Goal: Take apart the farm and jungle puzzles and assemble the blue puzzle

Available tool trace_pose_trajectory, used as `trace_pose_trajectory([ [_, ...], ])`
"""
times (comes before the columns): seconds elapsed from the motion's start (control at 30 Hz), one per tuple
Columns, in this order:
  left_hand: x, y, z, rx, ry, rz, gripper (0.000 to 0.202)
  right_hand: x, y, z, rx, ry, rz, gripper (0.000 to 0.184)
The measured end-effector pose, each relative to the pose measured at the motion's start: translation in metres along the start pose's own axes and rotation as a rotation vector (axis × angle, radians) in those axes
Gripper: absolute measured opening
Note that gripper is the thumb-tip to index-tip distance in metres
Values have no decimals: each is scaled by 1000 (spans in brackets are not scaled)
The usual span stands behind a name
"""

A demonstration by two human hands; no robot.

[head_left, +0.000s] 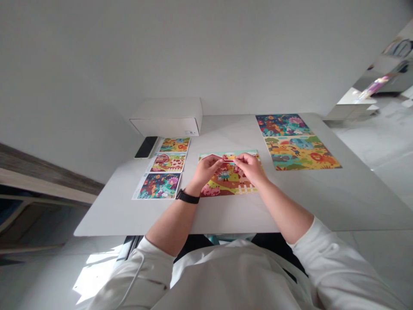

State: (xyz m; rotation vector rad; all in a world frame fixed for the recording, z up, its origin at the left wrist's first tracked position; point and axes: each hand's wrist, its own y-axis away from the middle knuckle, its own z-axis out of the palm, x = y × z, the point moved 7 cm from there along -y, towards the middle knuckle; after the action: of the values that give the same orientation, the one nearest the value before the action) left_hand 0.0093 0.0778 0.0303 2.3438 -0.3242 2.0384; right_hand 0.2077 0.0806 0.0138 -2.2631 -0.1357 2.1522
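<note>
A small colourful flat piece (229,158), red and yellow with a pale lower edge, is pinched between my two hands. My left hand (206,168) grips its left end with thumb and fingertips, and my right hand (252,168) has the right end. Just beneath them lies a farm picture sheet (222,186) with a pig, a cow, a figure and a white fence. Part of its upper area is covered by my hands. Whether the piece touches the sheet, I cannot tell.
Left of the farm sheet lies a strip of three small reference pictures (161,186), with a dark phone (146,147) beside it. Behind stands a white box (166,125) against the wall. An animal picture (301,153) and a dark-blue picture (284,125) lie on the right of the white table (329,193).
</note>
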Motion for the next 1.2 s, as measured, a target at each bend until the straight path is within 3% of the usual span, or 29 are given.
trace_pose_trajectory([
  [0.13,0,0,1,-30,13,-7,50,5,-1,0,-8,-17,10,52],
  [0.4,2,-3,-12,44,-122,6,32,1,0,0,0,40,-38,48],
  [0.63,-3,-9,-60,334,-137,-8,30,5,-5,-12,61,70,-48,47],
  [0.77,13,-5,-76,445,-344,136,19,6,-5,-10,56,57,-42,50],
  [0.83,22,-2,-74,429,-440,251,24,6,-4,-9,61,55,-37,50],
  [1.0,34,3,-56,256,-654,448,42,6,-6,-8,59,95,-34,46],
  [1.2,38,5,-45,191,-627,490,36,-20,-22,8,19,222,-104,29],
])
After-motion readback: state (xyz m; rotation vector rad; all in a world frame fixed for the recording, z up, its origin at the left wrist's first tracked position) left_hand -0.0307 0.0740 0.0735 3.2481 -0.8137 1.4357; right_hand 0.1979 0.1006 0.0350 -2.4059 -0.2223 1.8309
